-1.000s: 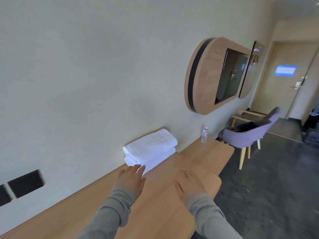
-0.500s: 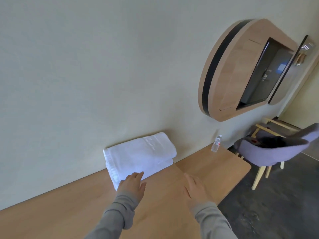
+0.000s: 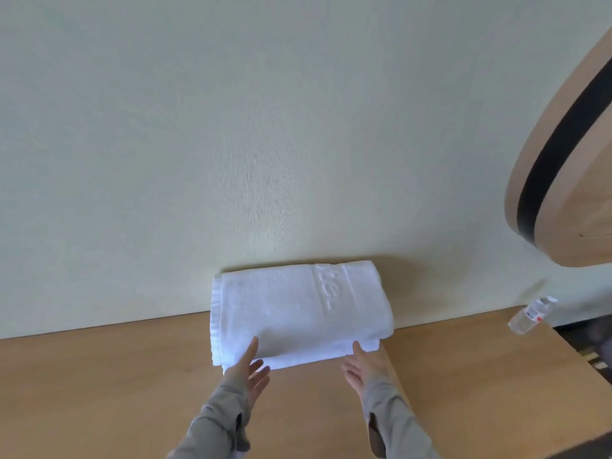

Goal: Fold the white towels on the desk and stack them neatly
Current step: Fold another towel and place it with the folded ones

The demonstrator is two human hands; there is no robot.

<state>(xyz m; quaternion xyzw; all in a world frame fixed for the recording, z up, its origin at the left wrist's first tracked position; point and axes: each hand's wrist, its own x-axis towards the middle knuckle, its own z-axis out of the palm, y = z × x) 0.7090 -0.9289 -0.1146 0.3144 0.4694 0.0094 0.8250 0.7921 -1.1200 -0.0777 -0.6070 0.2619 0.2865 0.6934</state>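
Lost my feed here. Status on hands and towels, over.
Both open: left hand, right hand touching near edge. Folded towel stack on desk by wall. Lone water bottle far right, not in the way.

Well to the right of the fingers point(image 3: 359, 352) and a little farther back, a small clear plastic bottle point(image 3: 530, 315) with a white cap and a white-and-red label stands on the counter point(image 3: 463, 376), near the wall. Above and far right of the fingers, a rounded wooden wall unit point(image 3: 589, 200) with a black band juts from the pale, textured wall point(image 3: 231, 127), which rises just beyond them.
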